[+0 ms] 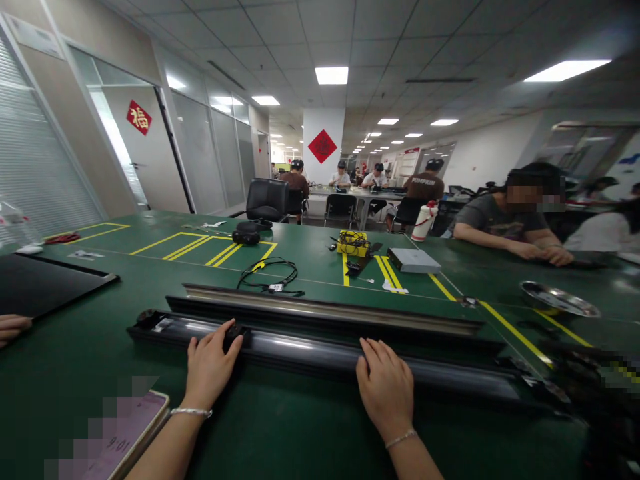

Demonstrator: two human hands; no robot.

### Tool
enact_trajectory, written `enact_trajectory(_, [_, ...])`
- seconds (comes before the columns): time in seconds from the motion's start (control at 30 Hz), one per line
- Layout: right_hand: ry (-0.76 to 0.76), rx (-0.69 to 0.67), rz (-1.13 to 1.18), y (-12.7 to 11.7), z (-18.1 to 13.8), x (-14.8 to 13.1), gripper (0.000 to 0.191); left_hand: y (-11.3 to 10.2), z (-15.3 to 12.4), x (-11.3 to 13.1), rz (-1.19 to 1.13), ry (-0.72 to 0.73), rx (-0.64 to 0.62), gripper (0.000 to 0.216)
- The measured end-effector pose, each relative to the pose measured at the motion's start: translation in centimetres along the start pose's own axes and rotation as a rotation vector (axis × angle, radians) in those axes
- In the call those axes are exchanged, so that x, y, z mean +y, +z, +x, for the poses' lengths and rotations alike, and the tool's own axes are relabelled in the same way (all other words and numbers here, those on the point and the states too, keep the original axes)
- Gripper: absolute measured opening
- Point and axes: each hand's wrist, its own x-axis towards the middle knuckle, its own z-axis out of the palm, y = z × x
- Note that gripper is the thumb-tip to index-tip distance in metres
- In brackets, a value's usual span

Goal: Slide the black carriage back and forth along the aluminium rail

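Observation:
A long black channel-shaped profile (305,352) with a glossy inner face lies across the green table in front of me. My left hand (213,363) is closed round a small black block (236,335) that sits in the channel, thumb on the near side and fingers on the far side. Part of the block is hidden by those fingers. Further right, my right hand (386,383) lies over the near edge of the same profile, its fingers stretched onto the glossy face. Just behind is a second long dark profile (325,312), and neither hand touches it.
A phone (135,433) lies near my left forearm. Behind the profiles are a coiled black cable (270,273), a yellow box (353,243) and a grey box (414,260). At right stand a metal bowl (560,298) and a seated co-worker (505,220). Another person's hand (13,328) shows at far left.

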Motion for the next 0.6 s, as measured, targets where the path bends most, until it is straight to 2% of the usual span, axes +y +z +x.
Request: enact_trajectory(0.6, [-0.031, 0.045, -0.001, 0.28, -0.11, 0.23, 0.039, -0.28, -0.14, 0.50, -0.004, 0.004, -0.024, 0.046])
